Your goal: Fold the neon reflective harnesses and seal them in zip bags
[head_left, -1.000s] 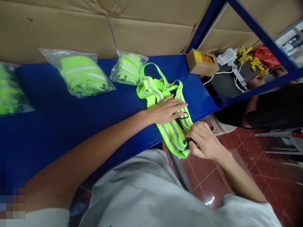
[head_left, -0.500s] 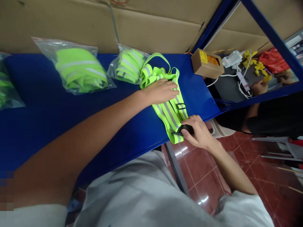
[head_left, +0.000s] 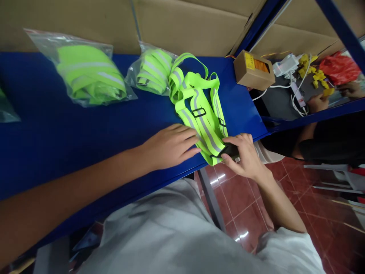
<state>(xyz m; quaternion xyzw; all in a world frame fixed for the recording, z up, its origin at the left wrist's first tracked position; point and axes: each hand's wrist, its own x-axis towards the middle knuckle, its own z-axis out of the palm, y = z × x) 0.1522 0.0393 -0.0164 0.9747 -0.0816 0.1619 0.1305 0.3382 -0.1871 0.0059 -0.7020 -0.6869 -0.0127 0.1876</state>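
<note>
A neon-yellow reflective strap harness (head_left: 203, 123) with grey stripes lies in loops across the right end of the blue table. Black slide buckles (head_left: 199, 112) sit on its straps. My right hand (head_left: 245, 156) is closed on a black buckle-like piece (head_left: 229, 151) at the harness's near end, by the table's front edge. Its exact shape is partly covered by my fingers. Just left of the straps, my left hand (head_left: 173, 146) lies palm down with fingers stretched out, the fingertips at the strap's edge. Nothing is held in it.
Clear plastic bags (head_left: 91, 76) with folded neon straps lie along the back of the blue table (head_left: 85, 137). A small cardboard box (head_left: 253, 70) stands at the right end. Beyond the blue frame, another person's hand (head_left: 318, 102) is near yellow pieces and white cables.
My left hand has come off the middle of the straps and moved toward me and left, uncovering a slide buckle. My right hand still grips the black piece. The view shifted slightly.
</note>
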